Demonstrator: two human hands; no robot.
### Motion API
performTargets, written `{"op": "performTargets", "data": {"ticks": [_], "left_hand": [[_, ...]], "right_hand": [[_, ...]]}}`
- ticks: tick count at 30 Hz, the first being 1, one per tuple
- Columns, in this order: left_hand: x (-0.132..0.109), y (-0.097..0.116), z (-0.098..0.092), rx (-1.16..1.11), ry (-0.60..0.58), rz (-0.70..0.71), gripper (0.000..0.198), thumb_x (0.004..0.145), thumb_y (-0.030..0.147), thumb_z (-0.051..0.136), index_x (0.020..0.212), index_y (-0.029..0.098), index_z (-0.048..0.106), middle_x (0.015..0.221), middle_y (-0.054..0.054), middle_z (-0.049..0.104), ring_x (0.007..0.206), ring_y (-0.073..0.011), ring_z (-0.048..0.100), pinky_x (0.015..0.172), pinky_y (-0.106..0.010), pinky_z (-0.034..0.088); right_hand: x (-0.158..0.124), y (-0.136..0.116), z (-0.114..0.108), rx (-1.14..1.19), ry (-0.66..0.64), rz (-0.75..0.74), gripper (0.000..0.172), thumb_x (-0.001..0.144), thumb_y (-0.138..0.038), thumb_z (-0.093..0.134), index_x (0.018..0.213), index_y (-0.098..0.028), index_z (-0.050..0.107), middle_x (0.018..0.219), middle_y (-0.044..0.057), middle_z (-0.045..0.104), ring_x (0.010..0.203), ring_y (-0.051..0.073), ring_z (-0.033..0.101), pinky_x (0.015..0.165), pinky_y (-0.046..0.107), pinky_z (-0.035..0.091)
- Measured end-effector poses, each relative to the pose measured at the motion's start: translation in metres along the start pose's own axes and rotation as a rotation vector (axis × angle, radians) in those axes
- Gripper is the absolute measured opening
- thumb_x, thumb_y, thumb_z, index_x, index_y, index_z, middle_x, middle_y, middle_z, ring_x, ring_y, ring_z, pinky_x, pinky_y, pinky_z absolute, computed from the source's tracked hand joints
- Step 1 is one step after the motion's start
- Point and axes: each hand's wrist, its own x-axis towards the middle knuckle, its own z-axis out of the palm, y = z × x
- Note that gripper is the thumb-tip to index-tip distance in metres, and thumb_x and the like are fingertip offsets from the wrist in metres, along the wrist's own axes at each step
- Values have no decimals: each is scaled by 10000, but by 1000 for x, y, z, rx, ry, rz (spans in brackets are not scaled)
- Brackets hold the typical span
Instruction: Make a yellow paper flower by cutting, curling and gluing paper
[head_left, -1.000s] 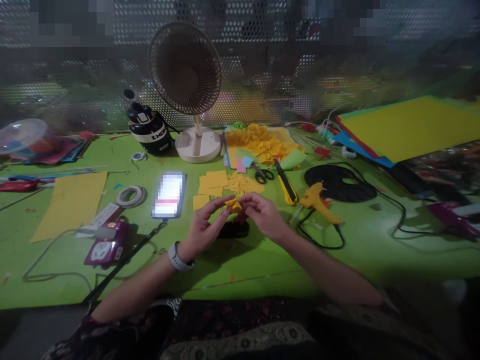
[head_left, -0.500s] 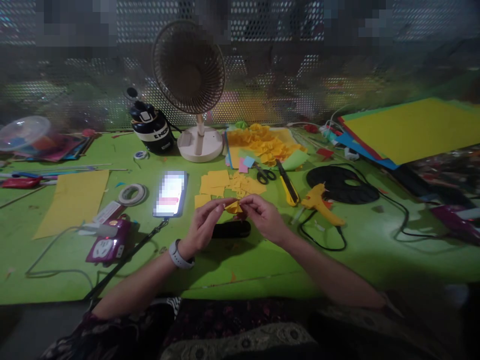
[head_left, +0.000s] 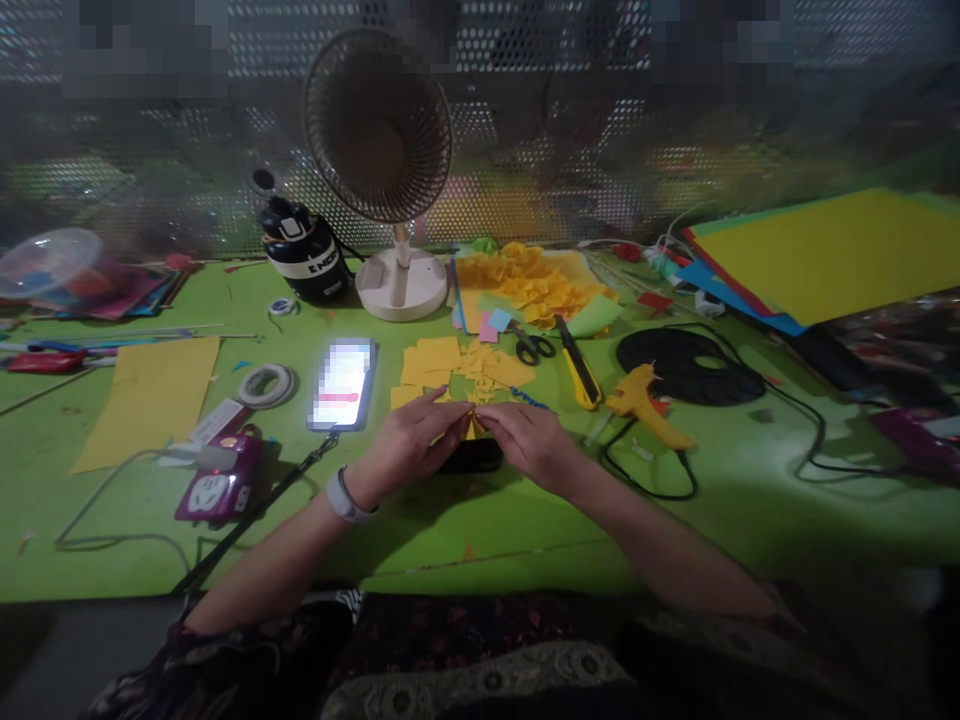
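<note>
My left hand (head_left: 412, 445) and my right hand (head_left: 529, 440) meet low over the green table (head_left: 480, 540), fingertips pinched together on a small folded yellow paper piece (head_left: 472, 427). Both hands are turned palm down, and most of the piece is hidden under the fingers. A black flat object (head_left: 471, 457) lies just beneath them. Right behind the hands lie loose yellow paper squares (head_left: 431, 362) and yellow scraps (head_left: 491, 368). My left wrist wears a grey watch.
A lit phone (head_left: 343, 383) lies left of the hands, with a tape roll (head_left: 267, 385) and a purple device (head_left: 217, 485). Scissors (head_left: 531, 345), a yellow cutter (head_left: 579, 365), a yellow glue gun (head_left: 643, 405) with black cable sit right. Behind stand a desk fan (head_left: 382, 160), folded yellow pieces (head_left: 536, 285), coloured sheets (head_left: 817, 255).
Both hands have dropped from above the table down toward its surface and turned palm down, still pinching the yellow piece, which is now mostly covered.
</note>
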Motion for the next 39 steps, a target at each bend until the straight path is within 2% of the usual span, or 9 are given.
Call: {"op": "performTargets", "data": {"ticks": [6,11,17,22,28,31,33,36,39], "left_hand": [[-6,-2,2,89,-68,22,312,957,111,462,1259,122,540,1076,-126,740,927,-180,733,1061,-498,496],[-9,-4,3,120,-105,37,436,943,51,411,1375,110,442,1188,-159,700,1124,-216,675,1075,-499,487],[-7,-7,2,130,-93,29,591,922,-16,383,1489,121,288,1317,-183,631,1236,-221,607,1075,-493,490],[-1,-4,-2,61,31,-39,544,932,44,457,1459,144,369,1331,-184,623,1247,-234,599,1075,-492,484],[-2,0,1,-21,42,-115,453,925,105,534,1372,169,502,1219,-146,698,1084,-204,691,913,-357,595],[-7,1,5,-116,1,-215,323,915,126,542,1225,152,632,1049,-109,761,882,-176,740,784,-291,619],[-7,4,8,-263,8,-372,257,902,156,564,1128,144,684,969,-93,773,811,-168,743,744,-271,617],[-3,11,11,-644,99,-678,216,902,248,583,1038,132,705,927,-90,772,799,-176,745,758,-294,621],[1,16,14,-893,168,-858,226,871,327,630,922,125,718,831,-70,765,741,-174,739,771,-326,628]], "right_hand": [[0,-2,2,33,-5,56,249,1001,-294,436,1039,-210,667,952,105,751,813,216,699,761,349,546],[1,-3,-1,86,-13,125,261,1009,-331,421,1056,-217,651,913,75,749,772,190,703,716,309,548],[4,-7,-10,286,53,308,228,982,-379,485,990,-205,632,876,59,732,711,170,718,678,298,567],[10,-9,-20,664,97,527,304,878,-475,623,940,-177,613,755,29,701,599,162,707,579,283,574],[15,-12,-22,909,-37,719,313,783,-425,727,904,-151,638,704,8,684,513,129,676,524,249,551],[15,-13,-20,967,-88,741,324,769,-424,743,898,-146,638,680,-4,678,487,113,657,510,233,539],[14,-13,-19,1001,-100,699,341,795,-464,716,892,-145,641,682,3,683,498,111,655,512,227,532],[12,-12,-20,1047,-63,617,349,877,-500,616,880,-152,640,726,28,704,554,112,663,547,229,533],[12,-13,-21,1054,-22,617,277,860,-438,649,865,-162,626,720,16,699,551,101,643,528,214,511]]}}
